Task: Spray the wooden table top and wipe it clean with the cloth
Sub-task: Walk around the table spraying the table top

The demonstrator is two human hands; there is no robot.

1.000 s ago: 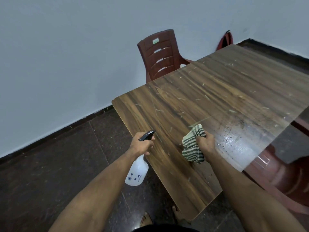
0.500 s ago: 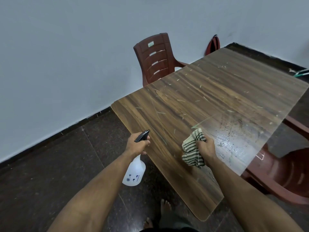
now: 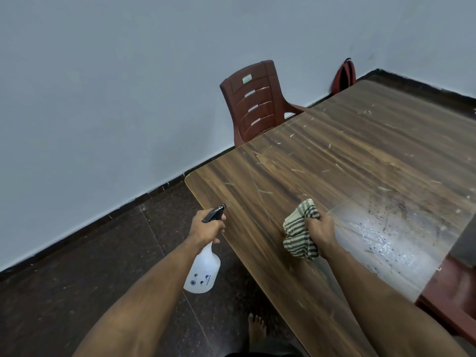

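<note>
The wooden table top (image 3: 347, 161) fills the right half of the view, strewn with pale bits of debris and wet droplets toward its right side. My left hand (image 3: 207, 228) grips a white spray bottle (image 3: 203, 271) by its black trigger head, just off the table's left edge, nozzle pointing over the table. My right hand (image 3: 320, 231) rests on the table, bunched around a green-and-white striped cloth (image 3: 298, 230).
A dark red plastic chair (image 3: 253, 101) stands against the white wall beyond the table's far corner. A red bag (image 3: 343, 76) leans on the wall further right. Another red chair (image 3: 453, 300) sits under the right edge. My bare foot (image 3: 256, 328) is on the dark tiled floor.
The view has shifted left along the table as I stepped. Both hands keep their hold; the bottle stays by the left edge and the cloth stays near the wet patch.
</note>
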